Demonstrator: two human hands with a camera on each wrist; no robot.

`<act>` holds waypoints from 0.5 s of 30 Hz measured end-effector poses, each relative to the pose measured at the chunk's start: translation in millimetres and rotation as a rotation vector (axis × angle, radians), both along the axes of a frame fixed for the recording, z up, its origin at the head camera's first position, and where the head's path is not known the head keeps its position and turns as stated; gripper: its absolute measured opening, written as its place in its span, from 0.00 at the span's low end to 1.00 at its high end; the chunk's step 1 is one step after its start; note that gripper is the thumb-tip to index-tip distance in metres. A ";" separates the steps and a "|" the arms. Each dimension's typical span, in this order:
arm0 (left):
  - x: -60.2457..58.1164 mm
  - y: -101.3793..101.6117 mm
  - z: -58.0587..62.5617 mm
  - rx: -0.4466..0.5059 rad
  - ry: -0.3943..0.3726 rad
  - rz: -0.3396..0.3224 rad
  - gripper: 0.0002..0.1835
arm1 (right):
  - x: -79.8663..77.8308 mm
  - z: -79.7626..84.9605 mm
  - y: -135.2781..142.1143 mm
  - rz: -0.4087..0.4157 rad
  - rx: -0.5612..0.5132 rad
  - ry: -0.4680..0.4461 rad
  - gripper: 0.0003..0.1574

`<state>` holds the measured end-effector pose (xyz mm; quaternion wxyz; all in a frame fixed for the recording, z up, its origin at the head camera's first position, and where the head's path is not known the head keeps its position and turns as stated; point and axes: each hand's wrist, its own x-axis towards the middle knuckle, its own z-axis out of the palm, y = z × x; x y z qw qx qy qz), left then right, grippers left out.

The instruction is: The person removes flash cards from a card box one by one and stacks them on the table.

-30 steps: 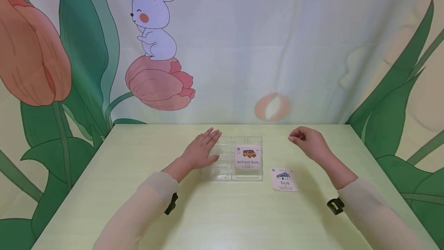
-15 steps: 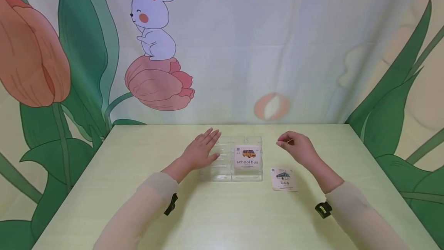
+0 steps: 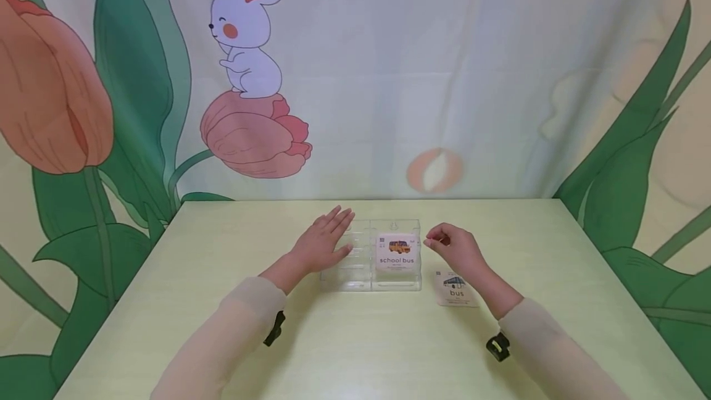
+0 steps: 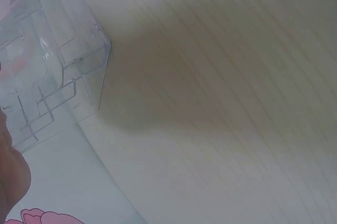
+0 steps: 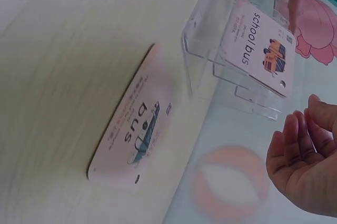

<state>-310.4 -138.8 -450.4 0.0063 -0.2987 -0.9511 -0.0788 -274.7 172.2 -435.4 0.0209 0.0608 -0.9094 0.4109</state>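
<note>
A clear plastic card holder (image 3: 350,276) with two side-by-side sections lies on the table. In its right section rests a small stack of cards topped by a "school bus" card (image 3: 397,253). My left hand (image 3: 319,245) lies over the holder's left side, fingers stretched out. Close to the holder's right edge hovers my right hand (image 3: 460,255), fingers loosely bent. In the right wrist view its thumb stands a little apart from the fingertips, with nothing between them. Below that hand, a "bus" card stack (image 5: 131,129) lies flat on the table.
The pale wood-grain table (image 3: 355,350) ends at a hanging cloth backdrop (image 3: 355,110) printed with a rabbit and tulips. Each forearm wears a light sleeve, with a black wrist device (image 3: 498,347) on the right one and another (image 3: 274,328) on the left.
My right hand has moved left and nearer, from beyond the bus cards to the holder's right edge. My left hand, the holder and both card stacks have stayed put.
</note>
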 end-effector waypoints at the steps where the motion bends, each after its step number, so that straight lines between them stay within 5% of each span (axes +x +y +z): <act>1: 0.8 0.4 0.6 0.002 -0.003 0.001 0.39 | 0.1 -1.4 -1.1 -0.002 -0.005 0.000 0.09; 15: -3.3 0.5 -4.2 0.002 0.011 0.001 0.39 | -6.3 -16.1 -13.2 -0.051 -0.039 -0.007 0.13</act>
